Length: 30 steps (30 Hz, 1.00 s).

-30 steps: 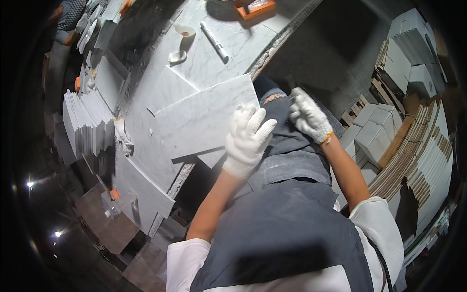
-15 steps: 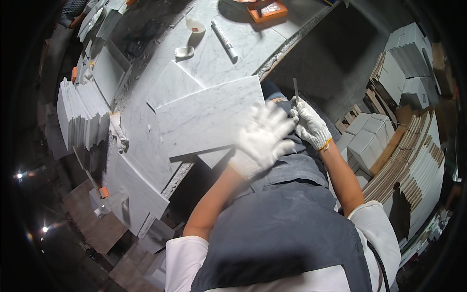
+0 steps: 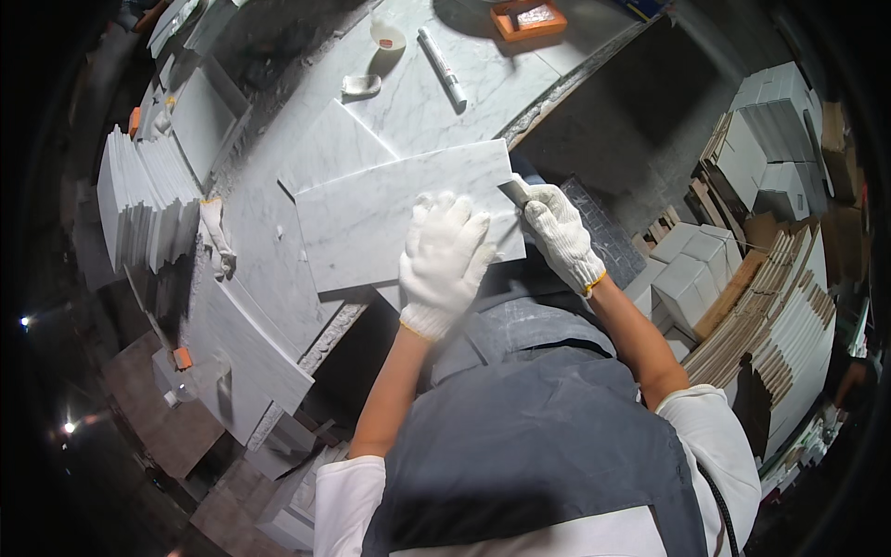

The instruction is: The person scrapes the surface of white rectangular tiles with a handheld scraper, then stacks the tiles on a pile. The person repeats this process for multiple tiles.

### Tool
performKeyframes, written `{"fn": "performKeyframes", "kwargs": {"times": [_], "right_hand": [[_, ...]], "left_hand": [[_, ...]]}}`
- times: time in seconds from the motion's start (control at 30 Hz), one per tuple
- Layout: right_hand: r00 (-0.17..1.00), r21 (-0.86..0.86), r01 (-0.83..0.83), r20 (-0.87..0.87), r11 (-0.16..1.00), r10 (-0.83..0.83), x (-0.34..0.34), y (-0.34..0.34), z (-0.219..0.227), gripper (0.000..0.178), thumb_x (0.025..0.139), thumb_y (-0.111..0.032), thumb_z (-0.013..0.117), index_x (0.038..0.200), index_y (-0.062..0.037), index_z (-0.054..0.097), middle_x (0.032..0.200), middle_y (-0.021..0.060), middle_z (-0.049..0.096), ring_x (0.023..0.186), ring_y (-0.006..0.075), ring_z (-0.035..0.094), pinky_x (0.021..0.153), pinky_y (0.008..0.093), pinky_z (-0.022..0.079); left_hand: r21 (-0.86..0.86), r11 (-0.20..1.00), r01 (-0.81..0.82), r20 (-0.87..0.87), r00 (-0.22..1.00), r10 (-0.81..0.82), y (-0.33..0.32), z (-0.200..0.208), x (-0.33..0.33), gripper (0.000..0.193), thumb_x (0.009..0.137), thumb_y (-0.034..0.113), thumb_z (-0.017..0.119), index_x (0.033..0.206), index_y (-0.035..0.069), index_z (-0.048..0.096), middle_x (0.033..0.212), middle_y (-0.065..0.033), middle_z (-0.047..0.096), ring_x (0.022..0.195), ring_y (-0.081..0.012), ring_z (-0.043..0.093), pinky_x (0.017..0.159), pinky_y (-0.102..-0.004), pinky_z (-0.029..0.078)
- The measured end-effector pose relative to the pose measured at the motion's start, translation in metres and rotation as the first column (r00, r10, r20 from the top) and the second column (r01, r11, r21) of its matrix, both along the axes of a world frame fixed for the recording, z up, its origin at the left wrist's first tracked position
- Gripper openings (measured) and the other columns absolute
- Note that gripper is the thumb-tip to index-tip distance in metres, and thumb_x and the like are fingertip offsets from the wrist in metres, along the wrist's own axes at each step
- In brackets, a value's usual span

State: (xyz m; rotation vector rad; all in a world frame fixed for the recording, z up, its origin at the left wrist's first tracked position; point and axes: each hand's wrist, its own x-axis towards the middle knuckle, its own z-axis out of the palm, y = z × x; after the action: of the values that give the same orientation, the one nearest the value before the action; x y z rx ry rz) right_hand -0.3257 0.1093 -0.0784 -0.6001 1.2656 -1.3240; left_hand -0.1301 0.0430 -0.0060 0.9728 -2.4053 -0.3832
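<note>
A grey-veined white marble tile [image 3: 367,209] lies on the work table, its near right corner projecting past the table edge. My left hand [image 3: 445,251], in a white knitted glove, rests flat on the tile with its fingers slightly apart. At the tile's right edge, my gloved right hand [image 3: 561,237] is closed around a flat grey metal blade [image 3: 513,192]. The blade's free end meets or nearly meets the tile edge; exact contact is hard to tell. Another marble piece [image 3: 339,139] lies partly beneath the tile.
Beyond the tile are a white marker [image 3: 442,70], a translucent cup-like container [image 3: 388,37], a small white block-like item [image 3: 361,85] and an orange tray [image 3: 527,20]. Stacked tiles [image 3: 148,200] stand left. White boxes [image 3: 691,278] and flattened cardboard [image 3: 780,316] stand right.
My left hand has moved left from the tile's right end and settled on its surface. My right hand has brought the blade left to the tile's edge, turning it.
</note>
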Motion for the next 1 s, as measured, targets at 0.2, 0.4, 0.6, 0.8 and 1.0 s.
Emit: {"fn": "performKeyframes", "kwargs": {"times": [0.2,0.4,0.6,0.8,1.0], "right_hand": [[0.989,-0.14,0.121,-0.07,0.983,-0.132,0.005,0.005,0.007,0.027,0.103,-0.017,0.063,0.125,-0.0015,0.065,0.111,0.0055,0.07,0.097,0.0107,0.062,0.088,0.0277,0.052],[0.974,-0.1,-0.071,-0.22,0.992,0.048,-0.006,0.004,0.02,0.024,0.105,-0.021,0.062,0.116,-0.0005,0.064,0.134,0.0169,0.065,0.135,0.0242,0.055,0.112,0.0361,0.042],[0.981,0.072,-0.146,-0.117,0.987,0.154,-0.038,0.031,0.032,0.025,0.105,-0.023,0.063,0.116,-0.0008,0.061,0.116,0.0098,0.069,0.103,0.0172,0.069,0.094,0.0351,0.056],[0.976,0.101,0.216,0.0,0.971,-0.217,-0.05,0.033,0.019,0.025,0.106,-0.02,0.059,0.121,0.0002,0.059,0.099,0.0056,0.068,0.084,0.0106,0.064,0.077,0.0259,0.056],[0.942,0.128,0.316,0.076,0.94,-0.327,-0.06,0.015,0.029,0.032,0.106,-0.017,0.061,0.133,-0.0014,0.057,0.104,0.0055,0.065,0.082,0.0115,0.058,0.071,0.025,0.049]], "left_hand": [[-0.009,1.0,-0.021,0.048,0.999,0.021,0.003,-0.007,0.002,0.029,0.09,0.027,0.072,0.113,0.011,0.074,0.132,-0.0128,0.067,0.131,-0.0372,0.056,0.115,-0.0513,0.04],[0.002,1.0,0.0,0.082,0.997,0.0,0.002,-0.003,0.003,0.033,0.09,0.03,0.072,0.118,0.012,0.074,0.134,-0.0129,0.066,0.134,-0.0358,0.054,0.117,-0.0509,0.037],[-0.006,1.0,-0.002,0.139,0.99,0.002,0.001,-0.001,0.004,0.037,0.089,0.035,0.072,0.12,0.014,0.074,0.134,-0.0118,0.065,0.134,-0.0366,0.054,0.116,-0.0496,0.038],[0.052,0.998,0.036,0.111,0.993,-0.041,0.004,0.005,0.001,0.046,0.084,0.04,0.076,0.123,0.014,0.072,0.133,-0.0096,0.064,0.135,-0.0361,0.051,0.115,-0.0491,0.039],[0.084,0.959,0.272,0.241,0.928,-0.285,-0.004,0.004,-0.015,0.063,0.075,0.041,0.079,0.13,0.014,0.068,0.142,-0.0113,0.059,0.141,-0.0337,0.046,0.121,-0.0521,0.031]]}}
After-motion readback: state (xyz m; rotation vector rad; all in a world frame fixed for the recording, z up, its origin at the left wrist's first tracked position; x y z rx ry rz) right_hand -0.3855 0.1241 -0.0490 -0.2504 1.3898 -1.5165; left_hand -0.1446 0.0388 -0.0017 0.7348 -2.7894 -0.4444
